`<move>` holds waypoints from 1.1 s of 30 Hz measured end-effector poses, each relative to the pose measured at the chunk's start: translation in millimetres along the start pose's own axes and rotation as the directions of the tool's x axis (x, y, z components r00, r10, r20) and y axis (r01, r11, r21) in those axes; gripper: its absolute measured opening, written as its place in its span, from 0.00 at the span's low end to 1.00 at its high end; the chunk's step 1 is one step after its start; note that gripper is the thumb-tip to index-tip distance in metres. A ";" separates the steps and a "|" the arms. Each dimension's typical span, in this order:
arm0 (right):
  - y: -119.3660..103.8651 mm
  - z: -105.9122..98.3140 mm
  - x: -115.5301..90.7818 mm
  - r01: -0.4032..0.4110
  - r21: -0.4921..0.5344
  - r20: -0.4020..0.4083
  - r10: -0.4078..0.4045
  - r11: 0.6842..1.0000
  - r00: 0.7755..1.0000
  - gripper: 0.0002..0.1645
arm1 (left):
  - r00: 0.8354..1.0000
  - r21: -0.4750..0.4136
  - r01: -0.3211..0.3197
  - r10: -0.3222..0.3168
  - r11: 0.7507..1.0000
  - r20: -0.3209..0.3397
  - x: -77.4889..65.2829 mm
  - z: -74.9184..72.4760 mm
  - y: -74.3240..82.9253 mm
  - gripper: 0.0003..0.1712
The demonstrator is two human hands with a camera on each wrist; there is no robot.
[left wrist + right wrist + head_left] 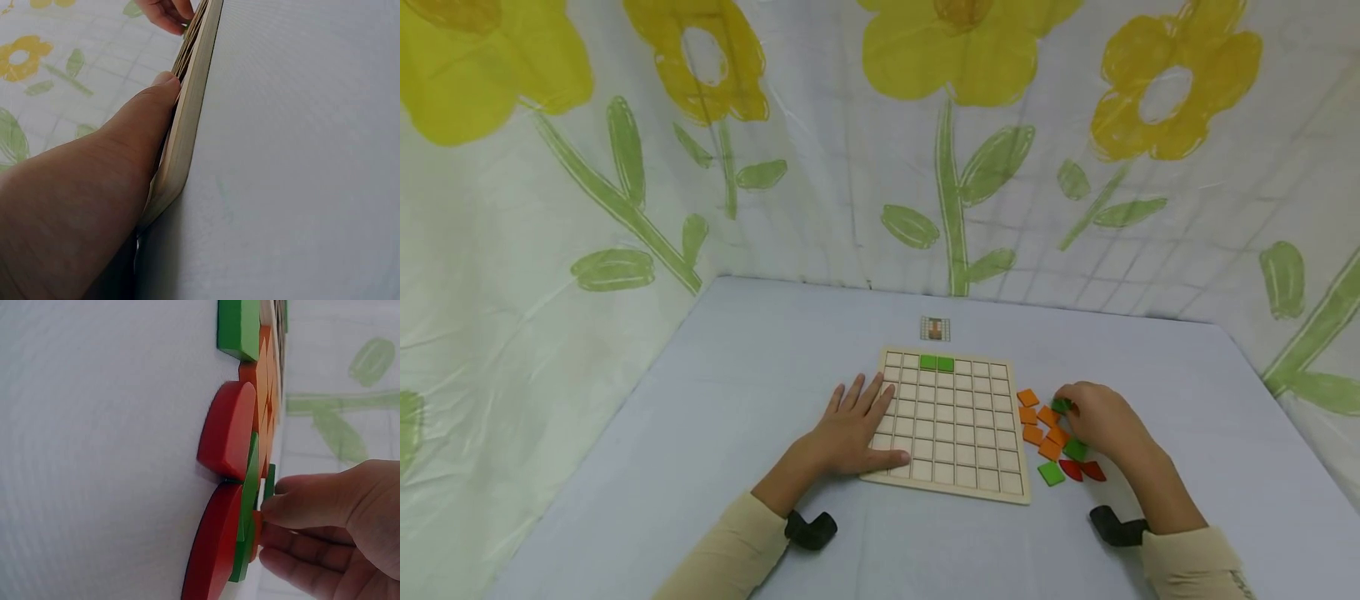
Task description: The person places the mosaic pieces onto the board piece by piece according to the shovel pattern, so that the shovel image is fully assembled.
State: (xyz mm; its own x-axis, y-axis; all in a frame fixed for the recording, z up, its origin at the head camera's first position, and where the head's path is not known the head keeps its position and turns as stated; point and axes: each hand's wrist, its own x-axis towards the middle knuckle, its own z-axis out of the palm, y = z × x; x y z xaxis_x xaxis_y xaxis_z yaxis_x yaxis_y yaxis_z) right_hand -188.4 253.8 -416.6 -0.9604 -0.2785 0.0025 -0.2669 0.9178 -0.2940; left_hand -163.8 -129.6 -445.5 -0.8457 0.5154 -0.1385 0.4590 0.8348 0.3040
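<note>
Green tile (1062, 405) sits pinched in the fingertips of your right hand (1101, 419), just off the right edge of the wooden grid board (952, 425), at the far end of the loose pile there. From the head view you see only a sliver of green under your curled fingers; the right wrist view shows the tile (269, 489) on edge, caught between your thumb and the fingers (306, 506) below it, raised a little from the pile.

That wrist view also shows how thick the pieces are: two red curved pieces (228, 434) lying flat on the table, with orange and green squares stacked edge-on behind them. The head view spreads the same pile out: orange tiles (1039, 421) in a loose column beside the board, more green squares (1051, 473) and the red pieces (1082, 471) at the near end.

The board's cells hold just two green tiles (937, 362), side by side in the far row; every other cell shows bare wood.

Your left hand (856, 429) lies flat, fingers spread and straight, on the board's near left corner. The left wrist view shows the thumb (147, 119) pressed along the board's side (187, 119). A small picture card (935, 328) lies beyond the board on the pale table (700, 417).
</note>
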 end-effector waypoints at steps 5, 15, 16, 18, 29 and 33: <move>0.2 -1.0 0.7 -0.023 0.012 0.005 0.023 1.000 1.000 0.11 | 1.000 0.012 0.004 -0.004 1.000 -0.002 -0.1 0.7 -0.3 0.63; 0.4 -4.1 4.4 -0.013 0.029 -0.001 0.013 0.999 1.000 0.11 | 1.000 0.009 -0.001 0.001 1.000 -0.001 -0.6 -1.3 0.5 0.62; 0.5 -4.1 4.9 -0.006 0.032 -0.005 0.006 0.999 1.000 0.11 | 1.000 0.007 0.000 0.000 1.000 0.000 -0.7 -1.6 0.6 0.62; 0.6 -4.2 6.2 0.005 0.036 -0.012 -0.004 0.999 1.000 0.11 | 1.000 0.007 0.000 0.000 1.000 0.001 -0.5 -1.4 0.6 0.63; -4.9 -5.5 17.8 -0.001 0.052 -0.020 0.002 0.999 1.000 0.11 | 1.000 0.017 0.013 -0.013 1.000 0.001 0.0 1.0 -0.2 0.63; -8.4 -4.7 21.8 0.004 0.056 -0.003 -0.004 0.998 1.000 0.10 | 1.000 0.011 0.009 -0.009 1.000 -0.003 0.3 2.1 -0.8 0.64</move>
State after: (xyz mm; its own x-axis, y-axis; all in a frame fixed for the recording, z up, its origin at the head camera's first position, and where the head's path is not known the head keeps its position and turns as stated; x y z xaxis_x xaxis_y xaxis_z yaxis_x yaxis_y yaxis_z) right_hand -207.6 241.4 -409.6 -0.9595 -0.2815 0.0068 -0.2663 0.8993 -0.3469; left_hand -163.8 -129.6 -447.8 -0.8508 0.5070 -0.1381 0.4541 0.8417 0.2922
